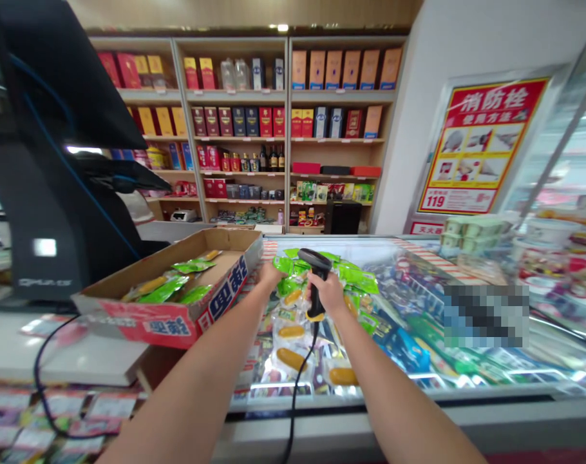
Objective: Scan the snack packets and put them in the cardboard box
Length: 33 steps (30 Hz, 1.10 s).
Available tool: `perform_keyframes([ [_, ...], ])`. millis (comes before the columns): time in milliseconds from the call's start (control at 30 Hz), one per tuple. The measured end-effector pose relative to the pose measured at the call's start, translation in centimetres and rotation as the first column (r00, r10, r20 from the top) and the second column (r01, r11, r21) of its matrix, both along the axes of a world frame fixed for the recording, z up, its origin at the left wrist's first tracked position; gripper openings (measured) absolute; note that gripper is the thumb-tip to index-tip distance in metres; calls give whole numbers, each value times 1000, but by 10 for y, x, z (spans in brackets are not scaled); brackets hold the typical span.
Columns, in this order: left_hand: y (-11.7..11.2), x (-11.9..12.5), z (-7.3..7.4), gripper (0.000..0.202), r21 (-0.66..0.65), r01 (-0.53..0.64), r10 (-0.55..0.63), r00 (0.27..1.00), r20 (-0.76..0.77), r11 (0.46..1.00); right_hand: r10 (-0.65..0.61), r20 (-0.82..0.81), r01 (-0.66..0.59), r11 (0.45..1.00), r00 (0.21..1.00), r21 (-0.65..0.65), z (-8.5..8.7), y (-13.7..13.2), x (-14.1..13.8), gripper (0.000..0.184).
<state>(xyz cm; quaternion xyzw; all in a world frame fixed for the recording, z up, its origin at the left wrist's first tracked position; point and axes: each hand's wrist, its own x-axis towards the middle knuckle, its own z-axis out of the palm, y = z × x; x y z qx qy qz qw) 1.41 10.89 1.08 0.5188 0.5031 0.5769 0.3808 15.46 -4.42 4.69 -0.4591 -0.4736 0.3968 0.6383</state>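
Observation:
My right hand [329, 293] grips a black handheld barcode scanner [317, 277] with a yellow base, its head tilted forward. A black cord [297, 380] runs down from the scanner past the freezer's front edge. My left hand [271, 274] reaches to a green-and-clear snack packet [286, 265] just left of the scanner, its fingers hidden behind the film. Many similar packets [290, 335] with yellow sausages lie below both hands. More green packets [165, 290] sit in an open red-and-white cardboard carton [172, 319] to the left.
The carton rests on the corner of a white checkout counter [66, 348], beside a black till screen [46, 193]. A glass-topped chest freezer [418, 386] runs to the right. Wooden shelves of boxed goods [235, 129] stand behind it, and a red fire-safety poster [483, 145] hangs at right.

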Motion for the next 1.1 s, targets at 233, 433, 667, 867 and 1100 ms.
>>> perform_keyframes([
  [233,-30,-10,21,29,100,-108,106,994,27,989,28,-13,-27,998,1000,54,-4,2,-2,22],
  [433,-69,-26,36,36,-83,86,-42,901,432,993,89,-5,-88,992,996,89,-1,-3,-2,23],
  [667,-88,-40,28,38,-12,134,-104,819,565,991,262,65,-266,961,963,71,6,-12,0,25],
  [867,-82,-41,25,47,115,0,-52,892,450,993,275,111,-278,960,955,14,7,-12,4,22],
  [1100,-82,-44,25,47,161,-1,-61,924,377,987,291,150,-291,956,945,-22,3,-11,2,21],
])
